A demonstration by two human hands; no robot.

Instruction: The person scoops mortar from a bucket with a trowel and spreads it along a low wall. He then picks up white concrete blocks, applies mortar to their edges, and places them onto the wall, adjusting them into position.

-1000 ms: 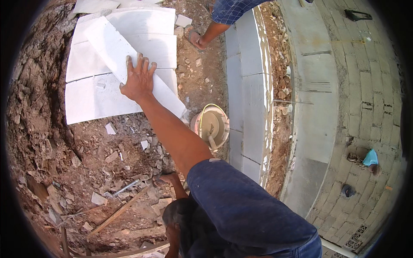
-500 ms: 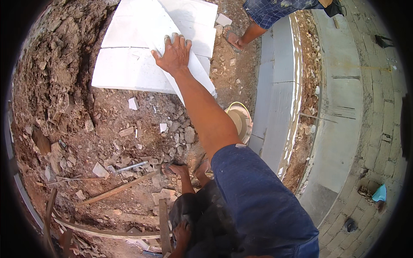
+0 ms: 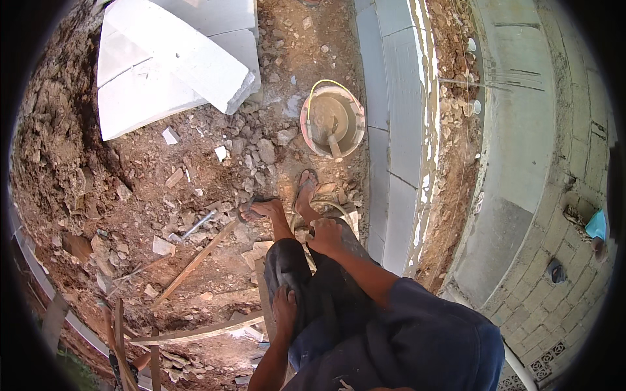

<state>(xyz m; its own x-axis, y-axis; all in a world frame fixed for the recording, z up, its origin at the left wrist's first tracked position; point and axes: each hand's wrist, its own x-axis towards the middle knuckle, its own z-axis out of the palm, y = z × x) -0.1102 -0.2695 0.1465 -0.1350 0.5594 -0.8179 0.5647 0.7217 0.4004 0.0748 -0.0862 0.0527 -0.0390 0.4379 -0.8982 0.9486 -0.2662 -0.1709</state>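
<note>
Bucket [image 3: 355, 124]: likely heavy, rigid; grip yellow handle [image 3: 324, 81].
Left hand [image 3: 284, 307] and right hand [image 3: 326, 237] rest on legs [image 3: 289, 262], fingers [image 3: 282, 295] relaxed, holding nothing.

Bright daylight from above fills the scene, glaring hardest at the far left, where the white slab [image 3: 179, 52] washes out almost to plain white, while the brown ground [image 3: 293, 42] keeps its texture and the black trousers [image 3: 285, 260] on the near side sink into darkness with few folds readable. The middle is fairly crisp, with soft shading inside the bucket [image 3: 356, 130], but the fisheye bends the grey block wall [image 3: 399, 85] and the paving [image 3: 521, 326] at right into curves, and the picture softens and darkens into a black round border
</note>
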